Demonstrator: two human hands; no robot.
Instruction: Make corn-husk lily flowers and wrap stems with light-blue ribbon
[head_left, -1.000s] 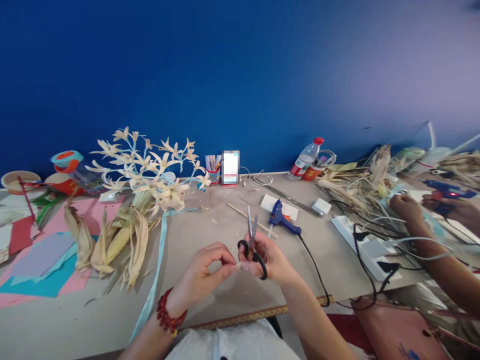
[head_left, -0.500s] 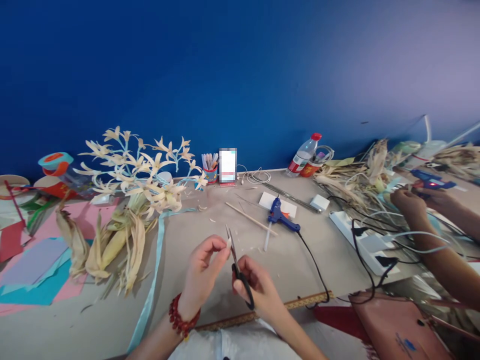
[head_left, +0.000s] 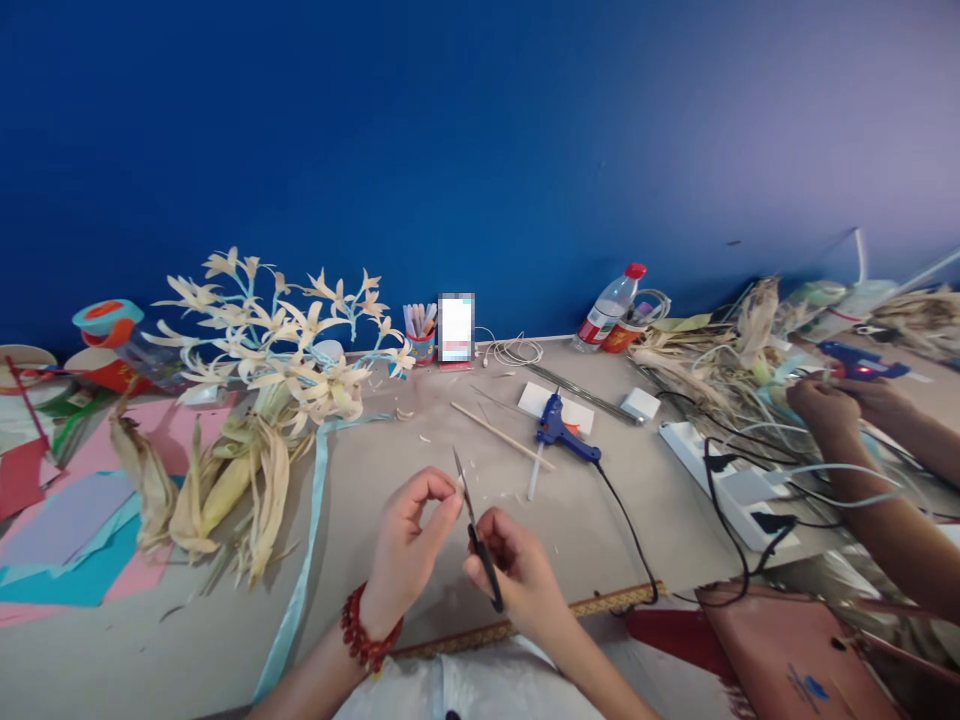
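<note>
My left hand, with a red bead bracelet on its wrist, is closed in a pinch on a small pale piece, perhaps corn husk, mostly hidden by the fingertips. My right hand grips black-handled scissors. Their blades point up and away from me, right beside the left fingertips, and look nearly closed. Beyond my hands lie a thin wooden stick and a blue glue gun. To the left stands a spray of pale husk flowers on light-blue stems.
Dried corn husks, coloured paper and a light-blue ribbon lie on the left. A phone stands at the back. Rightward are a bottle, a power strip, cables, and another person's hands near a second glue gun.
The scissor blades have come closer together beside the left fingertips. My hands have stayed almost in place. The other person's hands have shifted slightly.
</note>
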